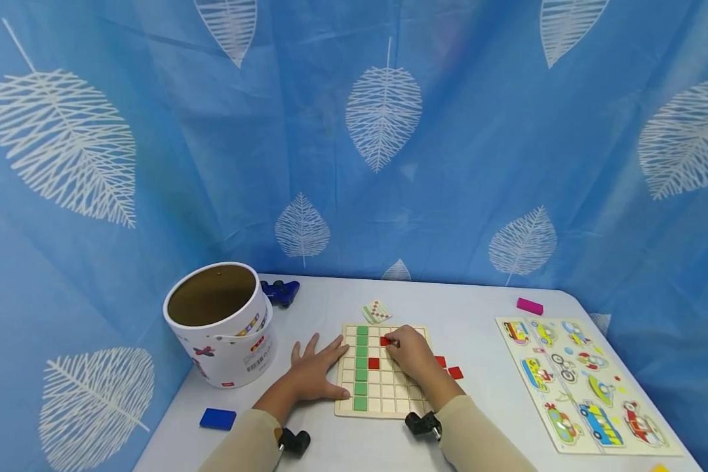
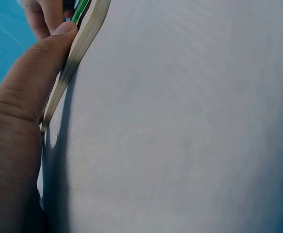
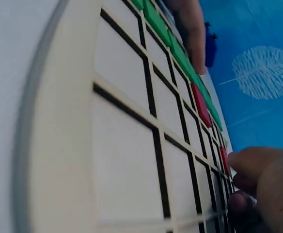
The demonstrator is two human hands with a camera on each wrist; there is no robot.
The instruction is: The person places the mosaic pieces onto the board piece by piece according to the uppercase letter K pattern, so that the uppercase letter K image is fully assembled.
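Note:
A wooden grid board (image 1: 383, 414) lies flat on the table, with a column of green tiles (image 1: 361, 362) near its left side. One red tile (image 1: 374, 363) sits in a cell to the right of that column. My left hand (image 1: 314, 375) rests at the board's left edge, fingers spread and thumb on the rim. Over the upper part of the grid, my right hand (image 1: 412, 354) pinches another red tile (image 1: 385, 341) at a cell; its fingertips are partly hidden. Loose red tiles (image 1: 455, 373) lie right of the board, beside my right wrist.
A small pattern card (image 1: 376, 312) lies behind the board. To the left stand a white bucket (image 1: 230, 354), a blue game controller (image 1: 280, 292) and a blue block (image 1: 217, 419). A vehicle puzzle board (image 1: 566, 419) and a magenta block (image 1: 530, 306) lie at right.

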